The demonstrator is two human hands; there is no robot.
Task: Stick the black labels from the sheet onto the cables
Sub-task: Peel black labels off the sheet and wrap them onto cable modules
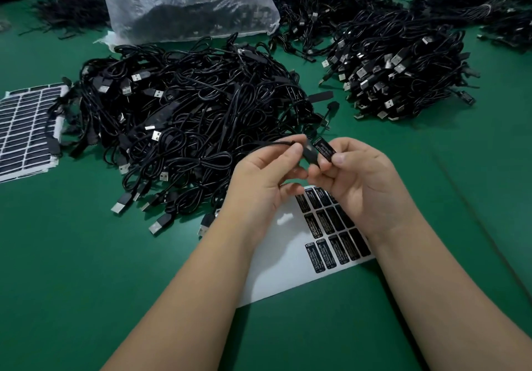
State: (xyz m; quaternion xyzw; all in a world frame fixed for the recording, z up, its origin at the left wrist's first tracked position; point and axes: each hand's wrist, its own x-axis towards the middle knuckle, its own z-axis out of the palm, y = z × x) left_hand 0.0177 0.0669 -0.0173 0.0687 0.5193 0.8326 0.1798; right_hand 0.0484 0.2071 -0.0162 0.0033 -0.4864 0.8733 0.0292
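Forearms converge over the white label sheet (288, 255); left hand (259, 180) pinches a thin black cable (276, 143), right hand (362, 180) pinches a black printed label (324, 147).

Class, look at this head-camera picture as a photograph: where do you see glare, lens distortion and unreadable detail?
Head view: glare whitens a patch of the label sheet and streaks the plastic bag; the wide lens bows the green table toward the edges; far cable heaps merge into black; the print on the label between the hands is too small to read fully.

left hand (259, 180) pinches cable (276, 143) | right hand (362, 180) pinches label (324, 147) | above sheet (288, 255)
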